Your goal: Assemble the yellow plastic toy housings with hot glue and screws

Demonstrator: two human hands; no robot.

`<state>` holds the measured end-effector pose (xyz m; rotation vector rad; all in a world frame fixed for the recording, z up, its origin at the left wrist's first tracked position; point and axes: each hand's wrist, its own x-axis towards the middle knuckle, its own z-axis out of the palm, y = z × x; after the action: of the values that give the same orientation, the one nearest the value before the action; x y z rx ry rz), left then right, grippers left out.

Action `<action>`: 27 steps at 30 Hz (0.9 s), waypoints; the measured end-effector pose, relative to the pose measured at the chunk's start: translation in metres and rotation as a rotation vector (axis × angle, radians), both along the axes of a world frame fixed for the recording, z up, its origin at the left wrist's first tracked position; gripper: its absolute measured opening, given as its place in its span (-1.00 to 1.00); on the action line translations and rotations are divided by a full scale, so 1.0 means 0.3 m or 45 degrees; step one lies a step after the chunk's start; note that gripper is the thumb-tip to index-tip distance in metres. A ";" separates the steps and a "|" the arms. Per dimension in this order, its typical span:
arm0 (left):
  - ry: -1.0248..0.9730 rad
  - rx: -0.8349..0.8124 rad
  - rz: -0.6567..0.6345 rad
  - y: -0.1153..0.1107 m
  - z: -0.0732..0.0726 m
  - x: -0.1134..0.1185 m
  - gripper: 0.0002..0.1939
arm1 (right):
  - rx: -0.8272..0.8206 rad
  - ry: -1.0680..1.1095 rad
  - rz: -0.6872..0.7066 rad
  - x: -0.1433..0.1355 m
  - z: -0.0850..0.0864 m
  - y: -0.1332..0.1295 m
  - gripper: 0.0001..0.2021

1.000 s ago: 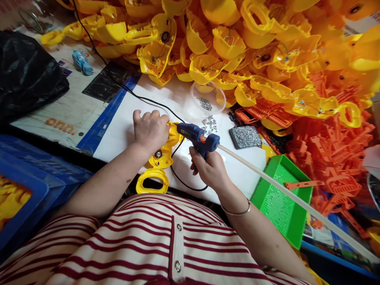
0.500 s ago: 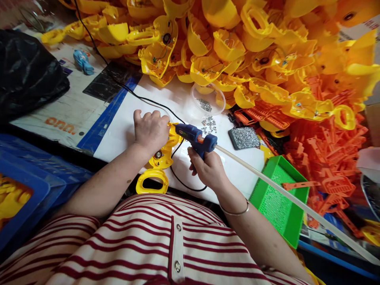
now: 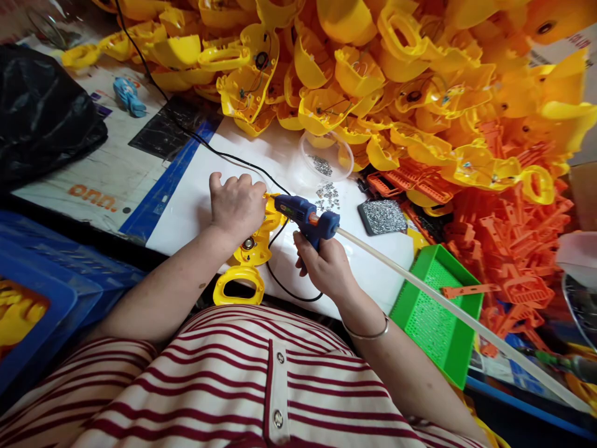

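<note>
My right hand (image 3: 321,261) is wrapped round the handle of a blue hot glue gun (image 3: 303,214). A long pale glue stick (image 3: 420,286) runs out of the gun's back toward the lower right. The gun's nose points left, at the yellow plastic shell part (image 3: 256,246) lying in front of me. Over the upper end of that part my left hand (image 3: 239,208) is closed, its fingertips hidden from view. A round metal piece (image 3: 249,243) sits in the part, and a yellow handle loop (image 3: 238,285) lies nearest my body.
Yellow shells (image 3: 326,68) are heaped across the back. Small screws (image 3: 328,196) lie by a clear tub (image 3: 326,155) and a dark block heaped with metal bits (image 3: 383,216). A green basket (image 3: 431,311), orange parts (image 3: 513,249), a blue crate (image 3: 60,298) and a black bag (image 3: 46,118) surround the white sheet.
The view has shifted very slightly. Both hands, the glue gun and the yellow part stay in nearly the same place.
</note>
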<state>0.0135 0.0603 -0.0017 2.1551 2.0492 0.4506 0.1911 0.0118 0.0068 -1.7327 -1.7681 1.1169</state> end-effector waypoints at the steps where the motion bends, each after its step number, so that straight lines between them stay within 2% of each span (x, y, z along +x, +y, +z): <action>1: -0.004 0.001 -0.001 0.000 0.000 0.000 -0.69 | -0.007 0.002 -0.006 -0.001 0.000 0.000 -0.59; 14: 0.004 0.067 -0.002 0.006 -0.014 -0.003 -0.72 | -0.063 0.043 -0.076 -0.012 0.000 0.008 -0.60; 27: -0.020 0.030 0.033 0.006 -0.004 -0.013 -0.70 | -0.098 0.198 -0.129 -0.026 -0.007 0.006 -0.55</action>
<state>0.0096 0.0620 -0.0031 2.1331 2.0764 0.4960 0.1833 0.0137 0.0047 -1.7083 -1.5467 1.2542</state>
